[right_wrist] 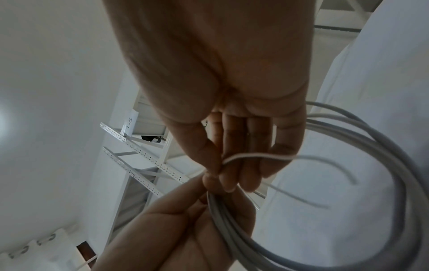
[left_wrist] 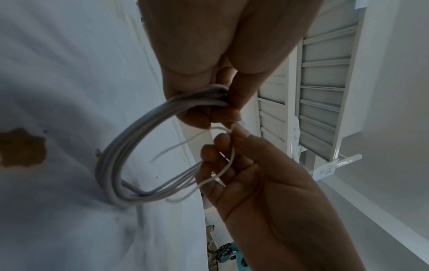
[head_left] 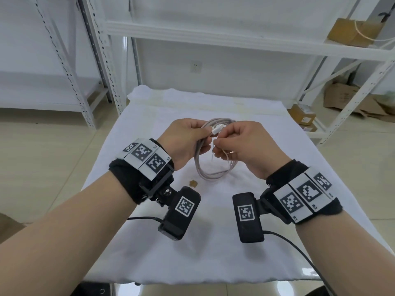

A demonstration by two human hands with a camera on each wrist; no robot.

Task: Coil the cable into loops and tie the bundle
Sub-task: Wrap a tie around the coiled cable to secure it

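Observation:
A grey-white cable [head_left: 208, 170] is wound into several loops and hangs in the air above the white cloth [head_left: 213, 242]. My left hand [head_left: 188, 142] grips the bundle at its top; its curled fingers clamp the strands in the left wrist view, coil [left_wrist: 120, 161]. My right hand [head_left: 239, 142] pinches a thin white tie wire [left_wrist: 223, 172] between thumb and fingers, right beside the left hand's grip. The tie wire [right_wrist: 267, 156] crosses my right fingers, its free ends sticking out. A white connector [head_left: 217, 128] shows between the hands.
The cloth-covered table carries a brown stain [head_left: 193, 184] below the coil. White metal shelving [head_left: 192, 33] stands behind and to the sides. Cardboard boxes [head_left: 303, 117] sit on the low right shelf. Black camera leads [head_left: 299, 248] trail over the table near me.

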